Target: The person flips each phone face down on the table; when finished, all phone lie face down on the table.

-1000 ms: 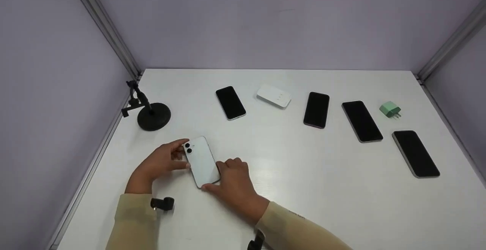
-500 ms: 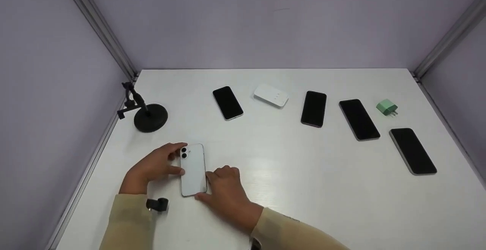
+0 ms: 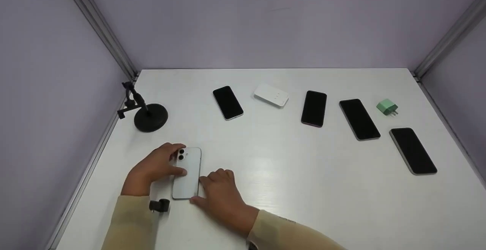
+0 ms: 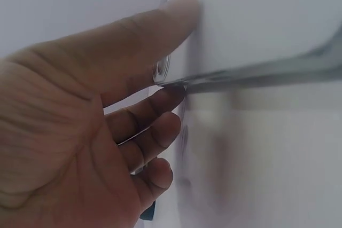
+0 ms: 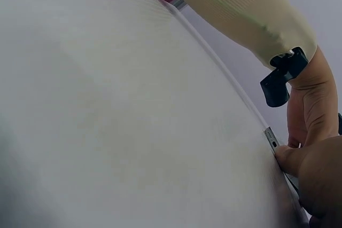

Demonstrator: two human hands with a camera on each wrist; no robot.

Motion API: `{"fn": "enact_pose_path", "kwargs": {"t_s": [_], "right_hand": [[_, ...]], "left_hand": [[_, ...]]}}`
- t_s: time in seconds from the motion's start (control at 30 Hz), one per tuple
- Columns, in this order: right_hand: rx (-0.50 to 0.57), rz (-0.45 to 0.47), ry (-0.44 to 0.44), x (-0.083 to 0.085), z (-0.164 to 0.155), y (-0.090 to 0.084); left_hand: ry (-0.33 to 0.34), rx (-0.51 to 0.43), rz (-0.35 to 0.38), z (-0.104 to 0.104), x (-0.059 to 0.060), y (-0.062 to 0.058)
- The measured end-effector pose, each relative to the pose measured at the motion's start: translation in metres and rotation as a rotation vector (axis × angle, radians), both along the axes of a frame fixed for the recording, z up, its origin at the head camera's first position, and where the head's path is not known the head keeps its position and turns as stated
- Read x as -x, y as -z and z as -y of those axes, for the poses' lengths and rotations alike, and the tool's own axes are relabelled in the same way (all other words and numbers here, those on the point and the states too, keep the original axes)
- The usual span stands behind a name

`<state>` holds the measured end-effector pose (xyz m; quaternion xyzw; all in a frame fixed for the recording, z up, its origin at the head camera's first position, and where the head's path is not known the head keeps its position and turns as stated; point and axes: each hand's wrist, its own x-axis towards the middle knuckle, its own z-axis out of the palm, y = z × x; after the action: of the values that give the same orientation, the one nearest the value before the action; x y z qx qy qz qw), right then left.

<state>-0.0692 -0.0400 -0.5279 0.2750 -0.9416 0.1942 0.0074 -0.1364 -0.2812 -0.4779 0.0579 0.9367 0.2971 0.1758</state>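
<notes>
In the head view a white smartphone (image 3: 190,166) lies back up at the front left, its two camera lenses at the upper left corner. My left hand (image 3: 157,163) grips its left side, thumb laid over the back and a finger at the top edge. The left wrist view has the left thumb (image 4: 176,17) across the phone's back (image 4: 267,20), other fingers curled below its edge. My right hand (image 3: 222,193) pinches the lower right corner between thumb and forefinger. In the right wrist view the right thumb (image 5: 288,156) meets the phone's bottom edge (image 5: 271,137) near the charging port.
A black stand with a round base (image 3: 150,118) is at the left. Along the back lie a small black phone (image 3: 228,102), a white box-like device (image 3: 271,95) and a dark phone (image 3: 314,108). Two more phones (image 3: 359,119) (image 3: 413,151) and a green charger plug (image 3: 387,106) are right.
The phone has turned clockwise and slid toward the front left, both hands keeping hold of it. The left thumb now reaches further over its back.
</notes>
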Motion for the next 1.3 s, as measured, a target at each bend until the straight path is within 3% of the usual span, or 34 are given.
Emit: {"fn": "enact_pose_path", "kwargs": {"t_s": [0.27, 0.57, 0.87, 1.03, 1.2, 1.3], "right_hand": [[0.002, -0.028, -0.014, 0.001, 0.004, 0.001], [0.003, -0.035, -0.03, 0.004, 0.005, 0.001], [0.053, 0.029, -0.084, 0.022, -0.003, -0.002], [0.145, 0.073, -0.054, 0.052, -0.016, -0.01], [0.235, 0.044, 0.12, 0.105, -0.036, -0.019], [0.221, 0.069, 0.239, 0.134, -0.048, -0.024]], "left_hand": [[-0.008, 0.041, -0.03, 0.001, -0.002, 0.002], [-0.036, 0.02, -0.049, 0.005, -0.006, 0.006], [-0.094, -0.031, -0.048, 0.009, -0.009, 0.015], [-0.089, -0.044, -0.062, 0.008, -0.006, 0.018], [-0.076, -0.057, -0.066, 0.007, -0.004, 0.023], [-0.077, -0.074, -0.061, 0.008, -0.005, 0.026]]}}
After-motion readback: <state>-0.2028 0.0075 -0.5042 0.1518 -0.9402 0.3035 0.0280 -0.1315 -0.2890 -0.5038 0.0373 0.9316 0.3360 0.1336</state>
